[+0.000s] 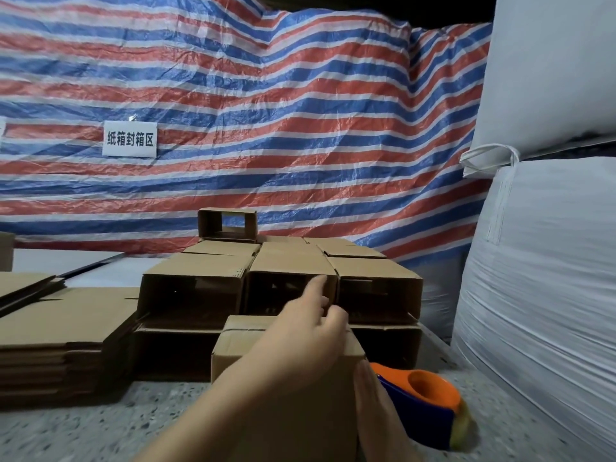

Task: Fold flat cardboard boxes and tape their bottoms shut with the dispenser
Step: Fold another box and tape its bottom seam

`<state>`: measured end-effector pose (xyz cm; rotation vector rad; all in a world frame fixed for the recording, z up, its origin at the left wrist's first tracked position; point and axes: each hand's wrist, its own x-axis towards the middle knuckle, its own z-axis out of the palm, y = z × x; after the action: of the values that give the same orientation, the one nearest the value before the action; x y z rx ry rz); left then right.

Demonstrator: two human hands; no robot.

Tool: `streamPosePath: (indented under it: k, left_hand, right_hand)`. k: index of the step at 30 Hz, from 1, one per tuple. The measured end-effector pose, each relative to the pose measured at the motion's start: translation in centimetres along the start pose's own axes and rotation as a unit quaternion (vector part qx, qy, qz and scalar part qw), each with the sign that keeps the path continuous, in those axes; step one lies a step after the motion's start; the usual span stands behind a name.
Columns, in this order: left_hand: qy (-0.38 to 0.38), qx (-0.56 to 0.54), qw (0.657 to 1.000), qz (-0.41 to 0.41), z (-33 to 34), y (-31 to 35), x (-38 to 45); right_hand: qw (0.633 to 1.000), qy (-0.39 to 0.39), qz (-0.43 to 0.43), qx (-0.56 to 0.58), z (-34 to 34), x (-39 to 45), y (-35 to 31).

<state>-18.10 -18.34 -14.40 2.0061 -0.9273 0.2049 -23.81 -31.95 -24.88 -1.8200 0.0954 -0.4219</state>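
Under the left grip (306, 331), relaxed, fingers loose: folded box (286, 395); tape dispenser (430, 408) just right.

A folded box (286, 371) is standing on the floor (100, 428) nearest the camera. The left hand (300, 331) is lying across its top; the right hand (373, 405) is lying against its right side. The tape dispenser (430, 405) is sitting on the floor just right of that box. Behind it, stacked boxes (280, 285) are lying in rows. Flat cardboard sheets (60, 331) are piled to the left. Large sacks (546, 261) are standing at right. A tarp (233, 111) is hanging behind everything, with a sign (130, 139) on it.
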Motion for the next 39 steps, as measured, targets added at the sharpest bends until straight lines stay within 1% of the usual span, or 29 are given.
streamPosePath:
  k: [2, 3, 6, 9, 10, 11, 12, 13, 14, 15, 16, 18, 19, 20, 21, 22, 23, 24, 26, 29, 31, 34, 37, 39]
  left_hand:
    - [0.065, -0.043, 0.997, -0.025, -1.8, -0.8, 0.5]
    - [0.096, -0.044, 0.994, -0.027, -2.8, -1.5, 0.5]
    - [0.178, -0.014, 0.984, -0.001, -5.2, -4.0, -1.3]
    - [0.280, 0.008, 0.959, 0.034, -6.7, -6.0, -4.3]
    - [0.313, -0.011, 0.949, 0.044, -7.1, -6.5, -5.0]
    - [0.338, -0.054, 0.938, 0.048, -7.4, -6.7, -5.4]
    - [0.351, -0.114, 0.928, 0.046, -7.5, -6.7, -5.6]
    - [0.351, -0.181, 0.918, 0.039, -7.4, -6.5, -5.4]
    - [0.345, -0.245, 0.906, 0.031, -7.3, -6.2, -5.2]
    - [0.340, -0.295, 0.893, 0.018, -7.3, -5.8, -4.8]
    - [0.340, -0.328, 0.881, 0.007, -7.2, -5.5, -4.4]
    - [0.361, -0.340, 0.868, -0.006, -7.3, -5.5, -4.3]
    - [0.373, -0.320, 0.871, -0.014, -7.2, -5.8, -4.6]
    - [0.381, -0.285, 0.879, -0.027, -6.7, -6.4, -5.1]
    - [0.379, -0.242, 0.892, -0.047, -6.0, -7.1, -5.9]
    - [0.360, -0.199, 0.909, -0.067, -5.0, -7.9, -6.8]
    - [0.323, -0.170, 0.927, -0.086, -4.0, -8.4, -7.7]
    - [0.280, -0.166, 0.940, -0.098, -3.1, -8.8, -8.3]
    - [0.221, -0.192, 0.950, -0.110, -2.5, -8.9, -8.5]
    - [0.220, -0.213, 0.939, -0.156, -4.8, -8.3, -6.3]
    - [0.193, -0.200, 0.937, -0.211, -6.8, -7.5, -4.7]
    - [0.155, -0.140, 0.933, -0.293, -7.4, -8.1, -3.6]
    - [0.131, -0.101, 0.916, -0.366, -6.3, -9.9, -4.1]
    - [0.125, -0.114, 0.902, -0.396, -5.9, -10.9, -4.4]
  right_hand:
    - [0.998, 0.030, 0.052, 0.015, 0.7, 0.4, -1.9]
    - [0.998, 0.035, 0.060, 0.011, 0.8, 0.6, -2.2]
    - [1.000, 0.005, 0.029, 0.009, -0.1, 0.3, -2.2]
    - [0.998, -0.022, -0.031, 0.054, -0.3, -0.3, -2.5]
    - [0.995, -0.029, -0.078, 0.060, -0.3, -0.5, -2.4]
    - [0.992, -0.035, -0.101, 0.070, -0.2, -0.7, -2.4]
    - [0.988, -0.021, -0.113, 0.100, -0.2, -0.7, -2.4]
    - [0.990, -0.014, -0.099, 0.098, 0.1, -0.4, -2.5]
    - [0.993, -0.031, -0.098, 0.062, 0.2, -0.2, -2.5]
    - [0.996, -0.037, -0.057, 0.052, 0.9, 0.7, -2.6]
    - [0.997, -0.051, -0.058, 0.007, 1.2, 0.8, -2.1]
    - [0.997, -0.055, -0.039, 0.035, 0.9, 0.8, -1.0]
    - [0.997, -0.041, -0.044, 0.056, 0.7, 1.3, -0.4]
    - [0.997, -0.029, -0.050, 0.048, 0.6, 1.6, -0.2]
    - [0.997, -0.024, -0.055, 0.043, 0.4, 1.8, 0.1]
    - [0.998, -0.033, -0.051, 0.033, 0.2, 1.9, 0.2]
    - [0.997, -0.044, -0.050, 0.030, 0.2, 1.7, 0.1]
    - [0.997, -0.052, -0.047, 0.030, 0.4, 1.5, -0.2]
    - [0.999, -0.023, -0.032, 0.008, 0.6, 1.5, -1.2]
    - [0.994, 0.061, -0.020, -0.092, 0.4, 2.6, -4.2]
    - [0.981, 0.074, 0.018, -0.180, -0.2, 4.1, -6.3]
    - [0.966, 0.022, 0.122, -0.225, -0.3, 6.2, -7.4]
    - [0.945, -0.045, 0.213, -0.242, 0.8, 6.4, -6.3]
    - [0.939, -0.038, 0.236, -0.247, 1.3, 6.1, -5.6]
